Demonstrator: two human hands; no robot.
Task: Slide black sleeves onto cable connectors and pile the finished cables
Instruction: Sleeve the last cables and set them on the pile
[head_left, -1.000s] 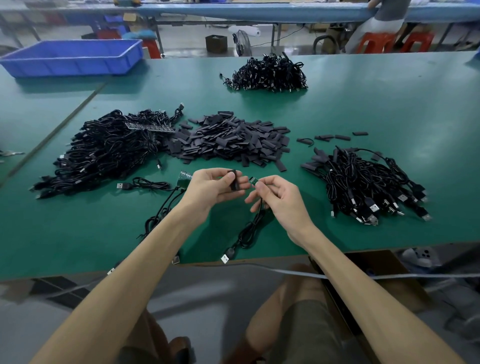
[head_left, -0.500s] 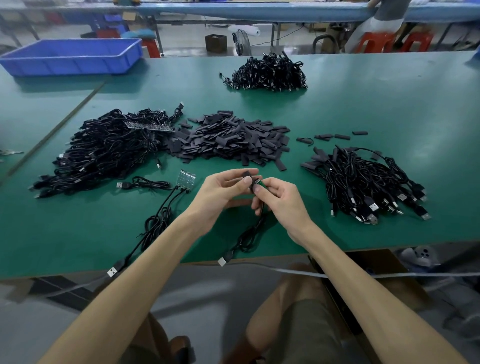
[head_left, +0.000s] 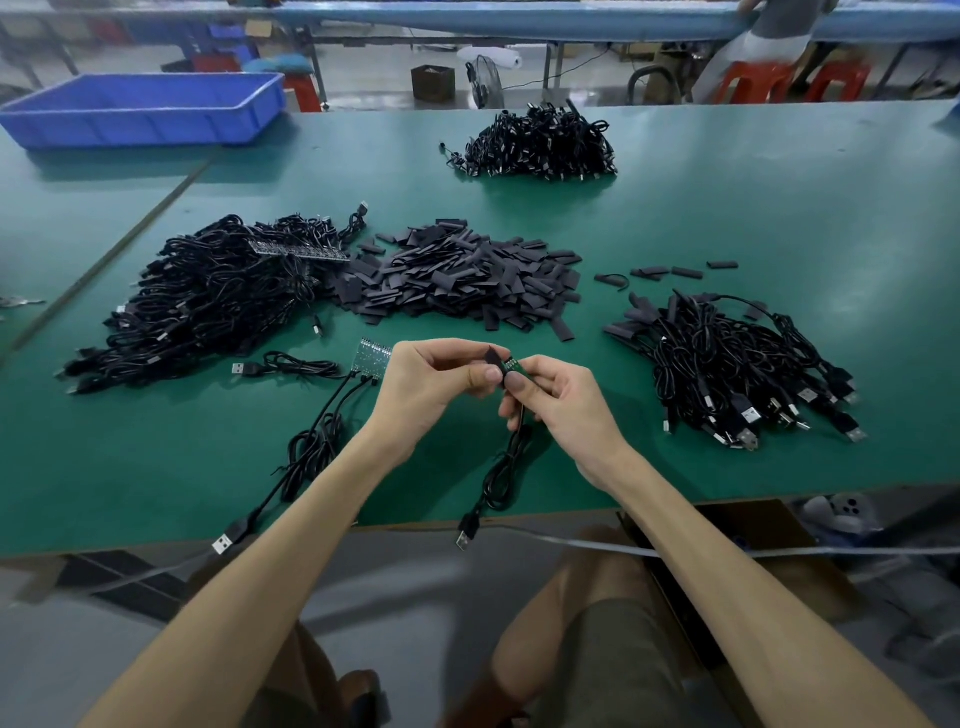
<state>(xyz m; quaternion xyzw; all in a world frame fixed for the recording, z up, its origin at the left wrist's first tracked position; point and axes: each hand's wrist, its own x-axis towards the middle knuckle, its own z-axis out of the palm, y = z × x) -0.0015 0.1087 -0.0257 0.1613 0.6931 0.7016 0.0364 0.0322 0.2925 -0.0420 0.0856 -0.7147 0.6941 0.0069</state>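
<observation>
Left hand (head_left: 431, 387) pinched a black sleeve (head_left: 492, 357) at the tip of the small green connector (head_left: 511, 366), which the right hand (head_left: 561, 400) gripped above the green tabletop (head_left: 727, 208). Its cable (head_left: 506, 467) trailed over the near edge. Behind lay a heap of loose sleeves (head_left: 457, 280), with a sleeved cable pile (head_left: 727, 364) to the right, a larger tangle (head_left: 208, 301) to the left, another pile (head_left: 540, 145) farther back, and a blue crate (head_left: 140, 109) at far left.

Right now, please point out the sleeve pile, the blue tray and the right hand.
sleeve pile (head_left: 457, 280), head view, heap's middle.
blue tray (head_left: 140, 124), head view, front wall.
right hand (head_left: 563, 408), head view, back of the hand.
</observation>
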